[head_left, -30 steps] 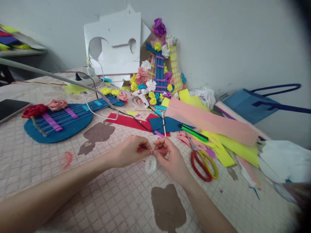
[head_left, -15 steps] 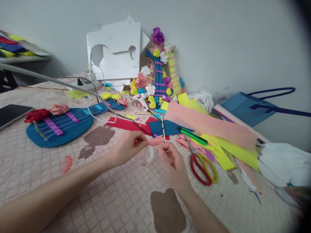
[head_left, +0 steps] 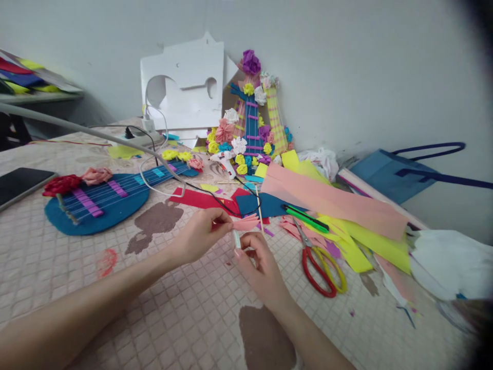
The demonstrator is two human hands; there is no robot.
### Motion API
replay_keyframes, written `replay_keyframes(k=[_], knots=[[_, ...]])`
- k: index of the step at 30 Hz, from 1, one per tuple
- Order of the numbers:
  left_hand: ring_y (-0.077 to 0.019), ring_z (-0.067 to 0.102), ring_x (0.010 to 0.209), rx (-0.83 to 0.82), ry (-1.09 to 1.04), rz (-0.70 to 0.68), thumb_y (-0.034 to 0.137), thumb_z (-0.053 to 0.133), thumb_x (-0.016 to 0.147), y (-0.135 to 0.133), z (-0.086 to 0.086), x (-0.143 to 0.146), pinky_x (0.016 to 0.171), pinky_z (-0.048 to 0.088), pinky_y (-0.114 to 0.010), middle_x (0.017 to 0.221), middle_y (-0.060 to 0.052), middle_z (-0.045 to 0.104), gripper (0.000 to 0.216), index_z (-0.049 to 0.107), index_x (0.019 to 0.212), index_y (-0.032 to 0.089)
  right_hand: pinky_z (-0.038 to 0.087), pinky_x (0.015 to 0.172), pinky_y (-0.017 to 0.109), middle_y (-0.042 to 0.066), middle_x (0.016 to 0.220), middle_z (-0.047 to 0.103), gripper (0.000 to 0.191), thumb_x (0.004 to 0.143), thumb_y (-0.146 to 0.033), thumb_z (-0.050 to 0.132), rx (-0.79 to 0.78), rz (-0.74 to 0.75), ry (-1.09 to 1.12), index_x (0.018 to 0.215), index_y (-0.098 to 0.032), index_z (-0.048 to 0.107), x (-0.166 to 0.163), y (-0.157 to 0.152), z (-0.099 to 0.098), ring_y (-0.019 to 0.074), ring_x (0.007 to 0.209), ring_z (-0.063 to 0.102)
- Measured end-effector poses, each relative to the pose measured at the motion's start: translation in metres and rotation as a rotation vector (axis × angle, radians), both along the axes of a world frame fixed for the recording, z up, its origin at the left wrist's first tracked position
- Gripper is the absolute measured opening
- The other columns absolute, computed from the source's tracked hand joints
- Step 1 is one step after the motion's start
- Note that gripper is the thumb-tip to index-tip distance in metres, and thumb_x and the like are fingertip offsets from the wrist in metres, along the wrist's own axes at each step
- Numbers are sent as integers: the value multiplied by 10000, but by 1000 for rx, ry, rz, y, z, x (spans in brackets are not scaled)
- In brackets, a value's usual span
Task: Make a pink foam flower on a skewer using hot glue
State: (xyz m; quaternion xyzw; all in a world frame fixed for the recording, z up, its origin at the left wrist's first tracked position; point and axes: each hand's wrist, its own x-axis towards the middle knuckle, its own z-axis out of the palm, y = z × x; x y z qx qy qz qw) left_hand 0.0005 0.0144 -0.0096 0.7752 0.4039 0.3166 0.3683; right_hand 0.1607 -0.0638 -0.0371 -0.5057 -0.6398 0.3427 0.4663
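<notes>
My left hand [head_left: 204, 232] is closed in a pinch on the gathered end of a pink paper piece [head_left: 246, 222], whose pleated end fans out to the right. Just below it, my right hand [head_left: 257, 257] grips a small pale roll [head_left: 236, 240], seen edge-on between thumb and fingers. Whether it is tape or thread I cannot tell. The roll's upper end comes close to my left fingertips. Behind the pink paper lies a thin wooden stick [head_left: 259, 205]. Scissors [head_left: 321, 267] with red and yellow handles rest right of my right hand.
Around my hands lie a green cutter [head_left: 308, 218], pink paper [head_left: 331, 198], yellow paper strips [head_left: 350, 241] and red paper [head_left: 204, 199]. A glue gun [head_left: 225, 163] stands behind. The blue paper guitar [head_left: 96, 205] is at left, under a white cable [head_left: 96, 134]. Flower-decorated guitars [head_left: 252, 123] lean on the wall.
My right hand has moved left and taken hold of the roll, which hung between the hands before. The roll has turned edge-on. My left hand keeps its pinch.
</notes>
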Motion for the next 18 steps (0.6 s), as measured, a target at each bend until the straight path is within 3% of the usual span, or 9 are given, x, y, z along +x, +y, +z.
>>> replay_keyframes(k=[6, 12, 18], knots=[[-120, 539, 668, -55, -71, 2, 309, 526, 820, 5, 5, -4, 595, 408, -223, 721, -5, 625, 194, 618, 766, 147, 513, 715, 276, 47, 950, 507, 67, 846, -266, 512, -18, -28, -19, 819, -212, 542, -1, 1, -3, 169, 904, 545], [-71, 380, 515, -328, -180, -69, 408, 572, 770, 11, 7, -8, 459, 270, -191, 555, 41, 439, 291, 539, 651, 145, 511, 673, 264, 50, 952, 521, 39, 832, -235, 515, -9, -22, -24, 823, -209, 542, -1, 4, -5, 162, 875, 548], [-71, 378, 532, -483, -228, -93, 448, 590, 746, 9, 8, -7, 467, 267, -188, 579, 35, 448, 316, 544, 678, 142, 497, 688, 283, 51, 972, 534, 36, 818, -198, 522, 36, -18, -106, 847, -213, 535, 3, 5, -8, 168, 895, 540]])
